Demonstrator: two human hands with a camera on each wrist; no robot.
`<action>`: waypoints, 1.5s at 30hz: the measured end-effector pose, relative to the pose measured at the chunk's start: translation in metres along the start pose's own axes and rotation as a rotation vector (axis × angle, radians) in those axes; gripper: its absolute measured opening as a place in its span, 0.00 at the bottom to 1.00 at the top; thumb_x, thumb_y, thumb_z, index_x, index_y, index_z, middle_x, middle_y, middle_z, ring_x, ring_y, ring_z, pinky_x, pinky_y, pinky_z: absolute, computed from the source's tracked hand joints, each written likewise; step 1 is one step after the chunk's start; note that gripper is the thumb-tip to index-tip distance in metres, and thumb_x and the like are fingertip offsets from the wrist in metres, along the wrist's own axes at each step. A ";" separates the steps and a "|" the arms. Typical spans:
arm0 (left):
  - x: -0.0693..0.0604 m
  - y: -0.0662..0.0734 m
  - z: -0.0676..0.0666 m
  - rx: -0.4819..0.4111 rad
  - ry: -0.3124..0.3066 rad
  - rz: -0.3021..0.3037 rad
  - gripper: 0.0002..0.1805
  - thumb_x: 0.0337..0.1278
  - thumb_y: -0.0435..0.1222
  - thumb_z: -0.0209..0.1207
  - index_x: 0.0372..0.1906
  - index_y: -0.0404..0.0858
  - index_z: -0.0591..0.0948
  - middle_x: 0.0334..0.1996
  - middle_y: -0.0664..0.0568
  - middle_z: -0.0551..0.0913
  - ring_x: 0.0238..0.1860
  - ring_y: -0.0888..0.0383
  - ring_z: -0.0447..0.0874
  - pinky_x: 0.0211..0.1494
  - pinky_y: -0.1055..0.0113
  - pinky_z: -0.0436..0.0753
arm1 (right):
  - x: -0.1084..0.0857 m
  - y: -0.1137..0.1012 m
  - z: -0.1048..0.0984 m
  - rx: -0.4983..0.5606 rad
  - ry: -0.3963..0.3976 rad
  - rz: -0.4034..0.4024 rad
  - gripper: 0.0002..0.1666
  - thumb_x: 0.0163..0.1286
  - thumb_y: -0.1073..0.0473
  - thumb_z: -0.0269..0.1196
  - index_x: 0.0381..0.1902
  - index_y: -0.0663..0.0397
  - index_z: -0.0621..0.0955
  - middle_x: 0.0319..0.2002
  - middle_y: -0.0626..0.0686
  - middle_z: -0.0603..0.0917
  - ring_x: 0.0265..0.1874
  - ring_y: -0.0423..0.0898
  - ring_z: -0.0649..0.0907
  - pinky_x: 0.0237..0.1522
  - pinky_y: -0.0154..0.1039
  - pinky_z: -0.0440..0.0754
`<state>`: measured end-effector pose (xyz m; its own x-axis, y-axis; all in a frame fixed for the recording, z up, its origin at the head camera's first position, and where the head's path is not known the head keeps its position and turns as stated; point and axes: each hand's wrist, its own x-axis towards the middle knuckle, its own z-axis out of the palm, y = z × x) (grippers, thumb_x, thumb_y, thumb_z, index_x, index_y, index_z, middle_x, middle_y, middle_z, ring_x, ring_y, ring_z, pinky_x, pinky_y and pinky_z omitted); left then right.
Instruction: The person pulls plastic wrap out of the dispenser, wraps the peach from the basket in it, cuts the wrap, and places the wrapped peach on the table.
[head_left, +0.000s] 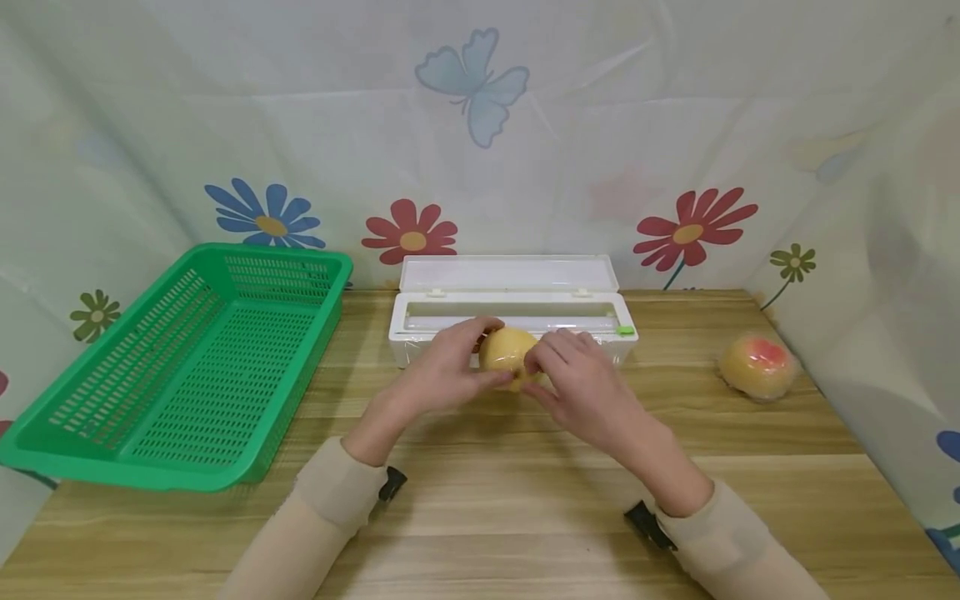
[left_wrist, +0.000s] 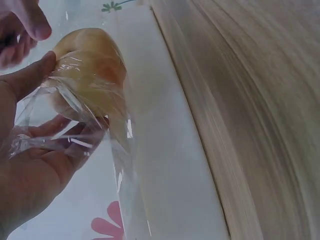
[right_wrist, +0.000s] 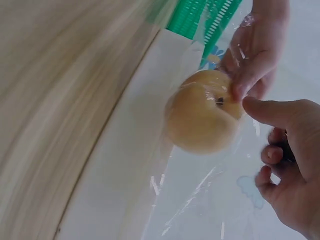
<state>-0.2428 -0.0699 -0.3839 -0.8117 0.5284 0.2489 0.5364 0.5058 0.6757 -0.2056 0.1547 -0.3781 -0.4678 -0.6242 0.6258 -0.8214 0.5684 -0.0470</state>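
My left hand (head_left: 455, 362) grips a yellow peach (head_left: 506, 350) with an orange-red blush, its thumb and fingers spread around the side. Clear cling film (left_wrist: 75, 95) lies wrinkled over the fruit and across that hand's fingers. In the right wrist view, the dark stem hollow of the peach (right_wrist: 200, 117) faces my right hand (right_wrist: 295, 155). That hand's thumb is stretched out at the edge of the fruit, with the other fingers loosely bent and apart from it. I see nothing held between them. Both hands are in front of the white film dispenser (head_left: 512, 312), whose lid is raised.
A green slotted basket (head_left: 300, 392) stands on the left of the wooden table (head_left: 480, 517). Toward the right edge sits another yellow and pink-red fruit (head_left: 757, 367) wrapped in film. A flower-printed curtain (head_left: 555, 167) hangs behind the table.
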 end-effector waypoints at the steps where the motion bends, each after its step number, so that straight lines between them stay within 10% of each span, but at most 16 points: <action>1: 0.000 -0.001 0.000 -0.006 0.003 0.000 0.33 0.58 0.39 0.74 0.64 0.32 0.74 0.53 0.48 0.81 0.50 0.55 0.82 0.55 0.56 0.84 | 0.000 -0.002 -0.001 0.008 -0.014 -0.014 0.22 0.53 0.65 0.81 0.34 0.53 0.76 0.31 0.48 0.77 0.32 0.47 0.77 0.36 0.42 0.74; 6: 0.002 -0.001 -0.001 -0.036 0.010 -0.021 0.33 0.59 0.40 0.73 0.65 0.31 0.74 0.55 0.47 0.81 0.53 0.52 0.83 0.58 0.54 0.83 | -0.002 -0.007 -0.002 0.039 -0.084 -0.046 0.15 0.57 0.65 0.78 0.32 0.52 0.80 0.28 0.44 0.79 0.27 0.41 0.76 0.30 0.35 0.78; 16: 0.002 -0.002 -0.007 -0.059 0.011 -0.025 0.34 0.58 0.42 0.74 0.64 0.31 0.76 0.55 0.48 0.79 0.51 0.53 0.81 0.58 0.57 0.83 | 0.004 -0.002 0.004 -0.111 -0.096 0.003 0.39 0.49 0.61 0.84 0.57 0.63 0.78 0.56 0.62 0.79 0.57 0.59 0.77 0.61 0.52 0.76; 28: 0.003 -0.006 -0.020 -0.091 -0.039 0.014 0.33 0.60 0.41 0.73 0.66 0.32 0.75 0.56 0.48 0.82 0.54 0.52 0.81 0.60 0.59 0.81 | 0.008 0.003 0.010 -0.052 -0.105 0.073 0.39 0.52 0.66 0.82 0.59 0.64 0.75 0.57 0.62 0.77 0.57 0.58 0.78 0.57 0.51 0.81; 33: -0.005 0.005 -0.033 0.064 0.055 0.089 0.32 0.61 0.43 0.72 0.66 0.36 0.76 0.61 0.47 0.78 0.58 0.49 0.79 0.60 0.54 0.80 | 0.010 0.005 0.009 -0.025 -0.128 0.109 0.41 0.53 0.66 0.81 0.62 0.64 0.73 0.59 0.62 0.76 0.59 0.58 0.77 0.60 0.53 0.79; 40: -0.013 0.031 -0.032 0.277 0.159 0.387 0.19 0.58 0.35 0.74 0.52 0.31 0.83 0.51 0.47 0.79 0.54 0.51 0.77 0.57 0.62 0.79 | 0.012 0.010 0.007 0.017 -0.124 0.125 0.40 0.55 0.66 0.77 0.64 0.65 0.73 0.61 0.62 0.76 0.60 0.59 0.76 0.62 0.54 0.77; 45: -0.012 0.034 -0.022 0.404 0.100 0.357 0.22 0.57 0.33 0.74 0.55 0.31 0.82 0.53 0.46 0.79 0.55 0.51 0.78 0.58 0.65 0.80 | 0.013 0.013 0.008 0.071 -0.136 0.160 0.40 0.57 0.65 0.75 0.66 0.65 0.72 0.65 0.62 0.75 0.65 0.58 0.73 0.66 0.54 0.73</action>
<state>-0.2202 -0.0740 -0.3489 -0.5706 0.6575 0.4920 0.8125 0.5393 0.2215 -0.2252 0.1499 -0.3768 -0.6296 -0.5988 0.4950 -0.7520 0.6298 -0.1947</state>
